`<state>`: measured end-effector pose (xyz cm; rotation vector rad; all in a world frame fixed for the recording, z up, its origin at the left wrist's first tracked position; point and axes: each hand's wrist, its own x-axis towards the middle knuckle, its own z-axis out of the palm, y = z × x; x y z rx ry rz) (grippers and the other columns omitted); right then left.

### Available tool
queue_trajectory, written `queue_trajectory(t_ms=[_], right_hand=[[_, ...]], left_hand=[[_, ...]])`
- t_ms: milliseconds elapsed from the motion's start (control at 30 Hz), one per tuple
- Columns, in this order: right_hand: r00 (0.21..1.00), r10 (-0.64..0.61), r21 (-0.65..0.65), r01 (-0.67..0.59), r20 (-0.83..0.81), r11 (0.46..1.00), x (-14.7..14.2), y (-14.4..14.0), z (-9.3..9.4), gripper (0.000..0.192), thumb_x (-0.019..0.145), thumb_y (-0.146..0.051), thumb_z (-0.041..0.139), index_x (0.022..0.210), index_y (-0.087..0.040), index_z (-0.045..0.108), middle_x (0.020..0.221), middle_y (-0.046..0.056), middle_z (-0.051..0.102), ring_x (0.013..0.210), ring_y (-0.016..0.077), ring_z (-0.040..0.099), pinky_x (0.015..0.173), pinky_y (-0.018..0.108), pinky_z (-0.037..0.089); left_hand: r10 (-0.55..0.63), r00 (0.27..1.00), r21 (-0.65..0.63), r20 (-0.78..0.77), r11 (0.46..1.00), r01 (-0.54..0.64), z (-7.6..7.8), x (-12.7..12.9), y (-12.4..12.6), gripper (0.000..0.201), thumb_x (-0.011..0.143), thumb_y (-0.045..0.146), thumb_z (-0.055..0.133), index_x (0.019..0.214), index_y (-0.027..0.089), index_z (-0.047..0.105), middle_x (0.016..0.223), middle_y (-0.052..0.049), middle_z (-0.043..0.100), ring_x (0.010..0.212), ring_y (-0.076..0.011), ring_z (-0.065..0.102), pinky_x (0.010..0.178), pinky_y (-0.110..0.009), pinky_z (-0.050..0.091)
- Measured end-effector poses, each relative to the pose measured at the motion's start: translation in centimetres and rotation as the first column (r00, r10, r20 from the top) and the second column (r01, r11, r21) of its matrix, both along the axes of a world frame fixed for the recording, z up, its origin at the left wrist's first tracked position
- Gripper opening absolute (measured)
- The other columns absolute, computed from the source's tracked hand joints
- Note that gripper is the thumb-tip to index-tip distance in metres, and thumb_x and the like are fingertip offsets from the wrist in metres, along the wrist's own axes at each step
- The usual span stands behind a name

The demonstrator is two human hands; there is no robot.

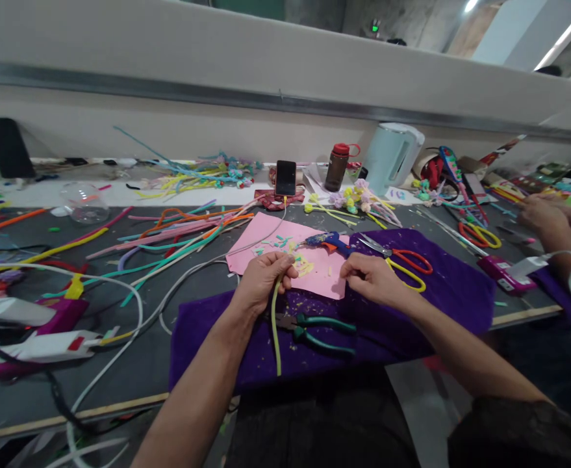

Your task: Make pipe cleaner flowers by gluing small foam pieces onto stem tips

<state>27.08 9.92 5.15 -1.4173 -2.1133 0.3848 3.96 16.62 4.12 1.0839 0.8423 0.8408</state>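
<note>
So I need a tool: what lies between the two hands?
Head view: pink sheet with yellow scraps between left hand and right hand.

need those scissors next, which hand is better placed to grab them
Likely the right hand: it rests right beside the scissors and looks free. The left hand already has its grip on the yellow-green pipe cleaner.

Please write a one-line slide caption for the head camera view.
Left hand holds a yellow-green pipe cleaner over purple cloth; right hand rests beside scissors.
</note>
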Motion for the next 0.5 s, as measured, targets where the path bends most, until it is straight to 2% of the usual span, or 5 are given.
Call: queue_trajectory(t_ms=[167,233,367,500], right_hand=[[0.987,0.141,0.068,-0.146,0.083,0.987,-2.1,1.9,-0.1,0.023,0.076,-0.007,0.047,0.09,-0.018,0.063,0.084,0.005,0.06,0.074,0.0141,0.055,0.065,0.024,0.041],[0.984,0.168,0.073,-0.172,0.059,0.982,-2.2,2.6,0.0,0.022,0.079,-0.01,0.048,0.093,-0.018,0.063,0.086,0.006,0.06,0.078,0.0151,0.056,0.067,0.026,0.042],[0.959,0.194,-0.008,-0.2,-0.205,0.98,-2.1,3.2,1.5,0.02,0.082,-0.017,0.048,0.095,-0.018,0.063,0.079,0.003,0.058,0.068,0.0119,0.056,0.062,0.024,0.044],[0.832,0.082,-0.108,-0.168,-0.549,0.98,-2.7,3.6,2.1,0.017,0.08,-0.021,0.051,0.093,-0.019,0.063,0.08,0.001,0.058,0.06,0.0092,0.055,0.049,0.021,0.042]], left_hand=[[0.006,1.0,0.007,0.022,1.0,-0.006,-0.2,-0.1,0.1,0.026,0.069,0.035,0.066,0.067,0.012,0.055,0.056,0.001,0.061,0.036,-0.0031,0.048,0.033,-0.012,0.033],[-0.012,0.999,0.014,0.038,1.0,0.012,-0.2,-0.1,0.0,0.026,0.069,0.036,0.065,0.067,0.012,0.055,0.056,0.0,0.061,0.036,-0.0031,0.048,0.033,-0.012,0.032],[-0.109,0.994,0.028,0.032,0.994,0.108,0.3,-0.2,-0.5,0.028,0.07,0.038,0.064,0.066,0.013,0.054,0.055,0.001,0.062,0.036,-0.004,0.049,0.032,-0.013,0.033],[-0.146,0.989,0.047,0.001,0.988,0.146,0.8,-0.2,-1.1,0.027,0.071,0.038,0.064,0.066,0.014,0.053,0.056,0.0,0.062,0.037,-0.0044,0.05,0.034,-0.013,0.034]])
